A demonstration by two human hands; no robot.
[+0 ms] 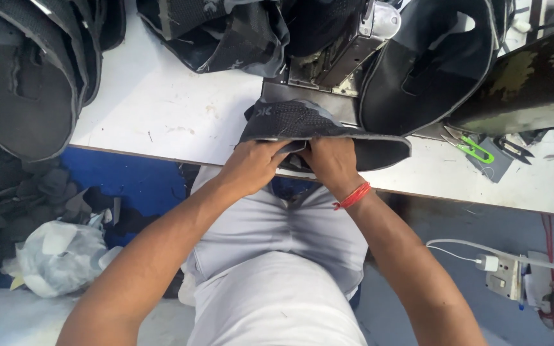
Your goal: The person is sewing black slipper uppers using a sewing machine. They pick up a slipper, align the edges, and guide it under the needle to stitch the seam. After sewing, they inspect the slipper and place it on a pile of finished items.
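Dark mesh shoe upper [302, 125] at the table [161, 109] edge, pinched by left hand [254, 163] and right hand [331, 160] (fingers curled underneath)

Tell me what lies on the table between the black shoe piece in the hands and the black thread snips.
In the head view, green-handled snips lie between the shoe piece and the black snips.

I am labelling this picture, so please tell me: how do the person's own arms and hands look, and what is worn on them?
Both forearms are bare, with no sleeves and no gloves in view. The left hand wears nothing I can see. The right hand has a thin red thread band around its wrist. I can make out no rings or watch.
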